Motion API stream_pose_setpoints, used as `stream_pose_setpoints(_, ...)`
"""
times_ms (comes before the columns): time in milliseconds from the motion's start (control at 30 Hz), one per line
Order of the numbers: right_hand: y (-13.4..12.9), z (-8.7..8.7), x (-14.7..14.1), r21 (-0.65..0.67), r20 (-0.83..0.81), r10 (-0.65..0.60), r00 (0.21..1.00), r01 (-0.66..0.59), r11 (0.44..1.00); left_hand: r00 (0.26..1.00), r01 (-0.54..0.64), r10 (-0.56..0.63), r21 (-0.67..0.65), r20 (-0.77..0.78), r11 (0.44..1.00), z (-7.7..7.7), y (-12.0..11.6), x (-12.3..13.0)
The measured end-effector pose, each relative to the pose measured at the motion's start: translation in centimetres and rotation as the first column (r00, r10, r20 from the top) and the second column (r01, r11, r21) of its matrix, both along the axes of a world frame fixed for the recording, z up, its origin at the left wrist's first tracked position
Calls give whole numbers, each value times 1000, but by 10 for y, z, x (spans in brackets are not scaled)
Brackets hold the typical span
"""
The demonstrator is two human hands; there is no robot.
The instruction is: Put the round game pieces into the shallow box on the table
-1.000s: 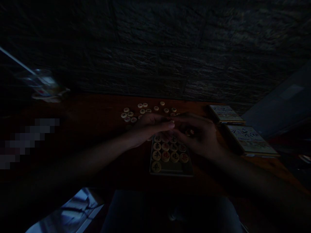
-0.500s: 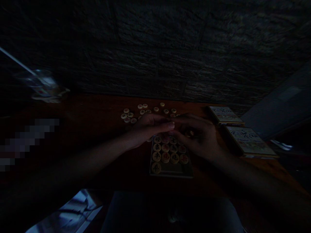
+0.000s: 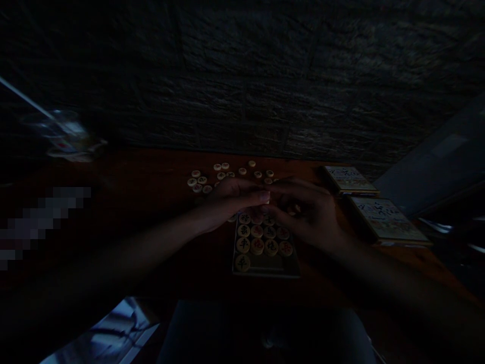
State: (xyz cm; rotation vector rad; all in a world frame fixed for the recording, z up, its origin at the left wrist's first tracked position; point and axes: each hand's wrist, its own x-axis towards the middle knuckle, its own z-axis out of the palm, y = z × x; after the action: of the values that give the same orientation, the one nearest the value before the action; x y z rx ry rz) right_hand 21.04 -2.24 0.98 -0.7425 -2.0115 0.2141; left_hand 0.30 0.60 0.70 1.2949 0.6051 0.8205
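Seemingly, the tray (image 3: pixel 267 262) points lengthwise to the wall (image 3: pixel 246 91); left hand (image 3: pixel 229 198) and right hand (image 3: pixel 312 210), grip I cannot tell.

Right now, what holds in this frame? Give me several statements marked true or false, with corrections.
1. The left hand and right hand hide part of the tray. True.
2. Four pieces fill the tray's nearest row. False: one piece shows there, at the left end.
3. Two boxes lie right of the tray. True.
4. The cup stands between the boxes. False: it stands far left of the tray.
5. Loose pieces lie beyond the hands. True.
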Motion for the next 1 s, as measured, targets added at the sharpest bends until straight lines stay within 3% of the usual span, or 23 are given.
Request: stream_pose_setpoints(1000, -1, 0, 0, 13, -31, 28, 999, -28, 1000, 1000, 10, -10, 24, 6, 1000, -3, 0, 0)
